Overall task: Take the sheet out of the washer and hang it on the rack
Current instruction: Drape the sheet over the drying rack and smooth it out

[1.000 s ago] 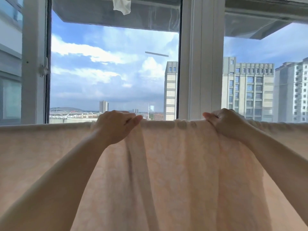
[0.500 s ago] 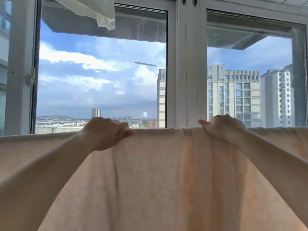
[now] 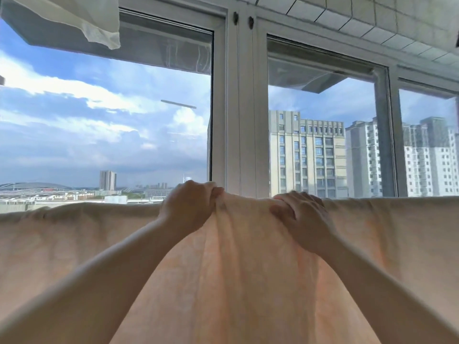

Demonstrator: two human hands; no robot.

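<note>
1. Two hands work the top edge of the sheet (image 3: 248,281), a pale peach cloth draped over a horizontal support that it hides completely; that support is presumably the rack. The sheet spans the view from side to side and hangs down toward the camera.
2. Left hand (image 3: 188,207) has its fingers curled over the top fold, pinching a ridge of cloth between thumb and fingers.
3. Right hand (image 3: 301,219) lies on the cloth just beside it, fingers bent over the fold and gripping, with a bunched hump of fabric between the two hands.
4. The step in hand looks like spreading and evening the drape, so the task seems nearly done.
5. To do it well, I would draw the hands apart along the top line, sliding the gathered hump flat rather than lifting it.
6. Keep the pull sideways and light; a downward tug on the near side could drag the cloth off its support.
7. Vertical creases run below the hands; smoothing them outward should help drying.
8. White cloth (image 3: 92,23) hangs overhead at the upper left, well apart, before the window frame (image 3: 238,120).
</note>
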